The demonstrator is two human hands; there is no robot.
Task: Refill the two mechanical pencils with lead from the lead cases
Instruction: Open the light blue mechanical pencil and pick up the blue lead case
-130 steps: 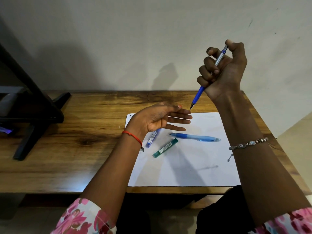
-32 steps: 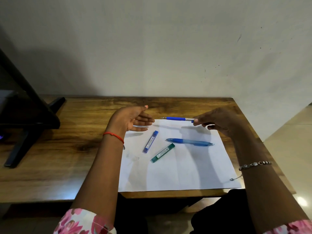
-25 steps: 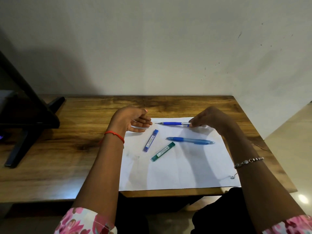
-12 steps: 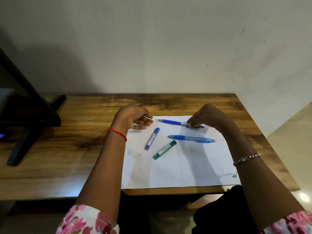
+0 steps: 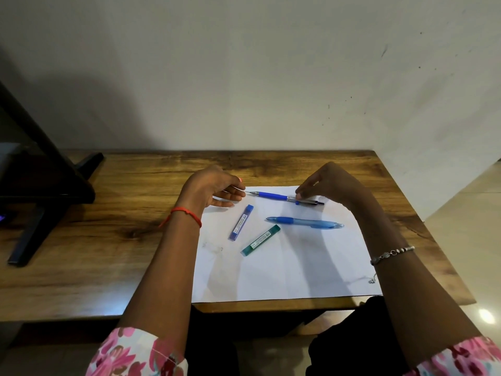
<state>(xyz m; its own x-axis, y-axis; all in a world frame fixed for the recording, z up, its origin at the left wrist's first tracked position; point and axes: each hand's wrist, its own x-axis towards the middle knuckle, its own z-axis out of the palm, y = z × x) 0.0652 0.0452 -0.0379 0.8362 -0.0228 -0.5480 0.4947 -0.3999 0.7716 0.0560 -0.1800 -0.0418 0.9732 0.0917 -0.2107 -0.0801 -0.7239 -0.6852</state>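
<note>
A dark blue mechanical pencil [image 5: 273, 197] with a silver upper half lies on the white paper [image 5: 298, 272], tip pointing left. My right hand [image 5: 334, 185] arches over it and its fingertips pinch the silver part. My left hand [image 5: 214, 189] hovers at the paper's far left corner, fingers loosely curled and holding nothing, just left of the pencil tip. A light blue mechanical pencil [image 5: 305, 222] lies nearer me. A purple-blue lead case [image 5: 241, 222] and a green lead case [image 5: 260, 240] lie on the paper's left part.
The paper sits on a wooden table [image 5: 108, 240] against a pale wall. A black stand [image 5: 40, 185] occupies the table's left end. A small clear piece [image 5: 214, 247] lies at the paper's left edge. The table's right edge drops to the floor.
My right hand brought the dark blue pencil down from the air and laid it flat on the paper's far edge. My left hand lowered and curled loosely beside its tip.
</note>
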